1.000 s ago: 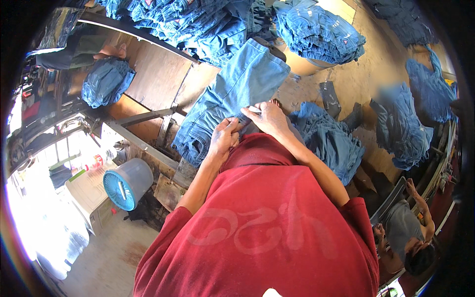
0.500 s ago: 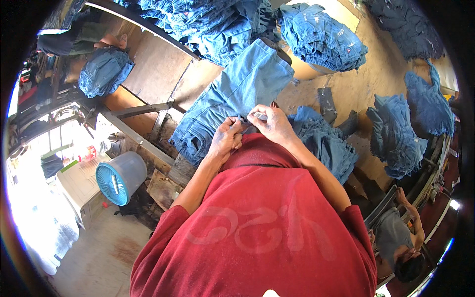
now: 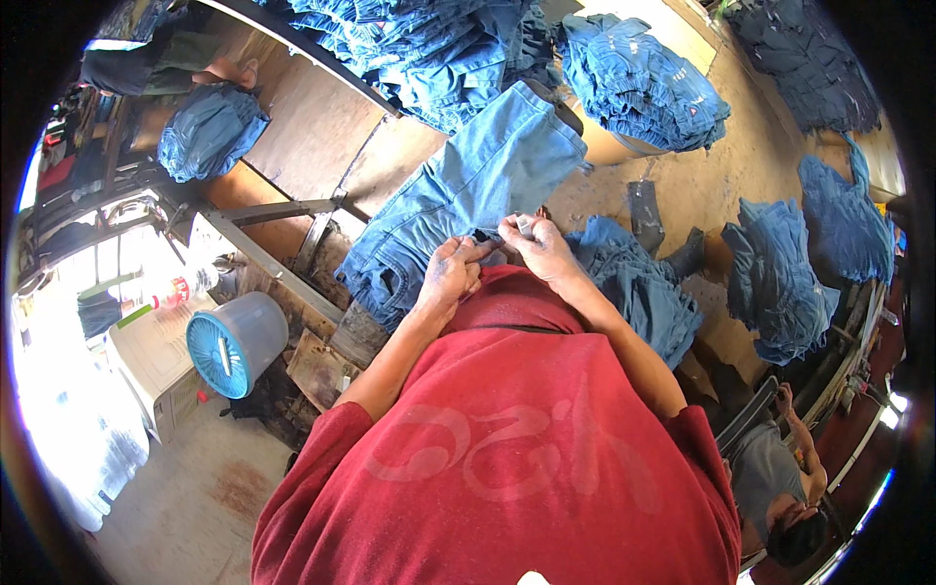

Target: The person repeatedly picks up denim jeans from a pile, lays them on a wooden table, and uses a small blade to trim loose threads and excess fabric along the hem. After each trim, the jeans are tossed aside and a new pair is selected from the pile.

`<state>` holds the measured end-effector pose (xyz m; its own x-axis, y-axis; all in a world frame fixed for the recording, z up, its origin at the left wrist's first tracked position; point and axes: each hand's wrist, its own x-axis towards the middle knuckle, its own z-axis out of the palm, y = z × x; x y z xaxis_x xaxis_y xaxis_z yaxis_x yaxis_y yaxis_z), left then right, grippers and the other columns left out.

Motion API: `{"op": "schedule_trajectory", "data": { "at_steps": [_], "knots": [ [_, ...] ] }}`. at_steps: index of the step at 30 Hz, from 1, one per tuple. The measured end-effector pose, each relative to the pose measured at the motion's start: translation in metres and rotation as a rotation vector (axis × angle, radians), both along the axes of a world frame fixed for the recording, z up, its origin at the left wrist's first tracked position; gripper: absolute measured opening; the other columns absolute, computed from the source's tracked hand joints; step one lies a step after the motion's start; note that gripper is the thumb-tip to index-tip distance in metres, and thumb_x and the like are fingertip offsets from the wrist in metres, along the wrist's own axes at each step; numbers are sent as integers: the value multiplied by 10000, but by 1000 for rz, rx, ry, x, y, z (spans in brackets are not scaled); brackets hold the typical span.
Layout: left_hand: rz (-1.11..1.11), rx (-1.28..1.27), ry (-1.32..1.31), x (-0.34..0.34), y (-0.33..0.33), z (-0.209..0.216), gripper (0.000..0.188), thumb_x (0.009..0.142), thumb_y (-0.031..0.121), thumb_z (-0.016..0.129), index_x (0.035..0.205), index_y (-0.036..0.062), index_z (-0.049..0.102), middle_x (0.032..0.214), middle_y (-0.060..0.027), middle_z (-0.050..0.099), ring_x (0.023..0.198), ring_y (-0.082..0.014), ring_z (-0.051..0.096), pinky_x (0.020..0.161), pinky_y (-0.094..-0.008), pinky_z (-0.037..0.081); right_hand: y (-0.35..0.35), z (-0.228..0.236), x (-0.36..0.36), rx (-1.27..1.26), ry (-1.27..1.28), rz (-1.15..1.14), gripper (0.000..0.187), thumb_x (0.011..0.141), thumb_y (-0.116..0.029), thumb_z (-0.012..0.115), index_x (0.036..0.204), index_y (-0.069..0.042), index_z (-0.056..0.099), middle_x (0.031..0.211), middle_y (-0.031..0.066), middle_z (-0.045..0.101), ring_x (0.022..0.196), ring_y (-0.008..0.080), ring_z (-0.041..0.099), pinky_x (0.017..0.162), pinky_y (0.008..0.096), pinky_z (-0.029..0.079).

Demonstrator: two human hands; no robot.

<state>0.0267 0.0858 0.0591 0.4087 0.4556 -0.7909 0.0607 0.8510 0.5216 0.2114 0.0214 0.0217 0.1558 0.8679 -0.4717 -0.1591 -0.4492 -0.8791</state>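
Observation:
In front of my body, close together, both hands work at the near edge of blue denim trousers (image 3: 478,166) spread out lengthwise. My left hand (image 3: 451,278) is closed, thumb and forefinger pinched at a small dark bit of cloth beside the denim. Just to its right, my right hand (image 3: 546,255) is closed too. A small pale grey piece (image 3: 526,227) shows between its fingers; its kind is too small to tell. Whether the dark bit belongs to the trousers is hidden by the fingers.
Beyond lie a large heap of denim (image 3: 439,58) and a stack on a round drum (image 3: 614,143). More denim piles (image 3: 780,278) stand at right. A lidded plastic bucket (image 3: 239,341) is at left. One person (image 3: 780,478) sits at lower right; another person's arm (image 3: 229,73) shows at upper left.
My hands have shifted slightly nearer to me, and the fingers of both have changed their bend a little. The trousers lie as before.

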Motion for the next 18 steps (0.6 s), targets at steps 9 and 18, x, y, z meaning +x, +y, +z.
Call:
{"op": "schedule_trajectory", "data": {
  "at_steps": [9,18],
  "knots": [
    [-21,49,0,7,2,3,238,1093,225,556,1179,8,603,950,-70,665,553,-88,481,558,-259,443,-4,0,3,25,-227,65,331,1033,-289,715,1076,39,715,828,126,754,776,153,703,743,330,544],
    [-39,9,12,8,6,-3,116,1063,192,668,1058,99,599,686,60,539,449,-27,368,463,-227,344,0,25,3,155,-545,206,259,997,-290,723,995,-31,728,843,169,762,808,348,750,749,433,562]
  ]
}}
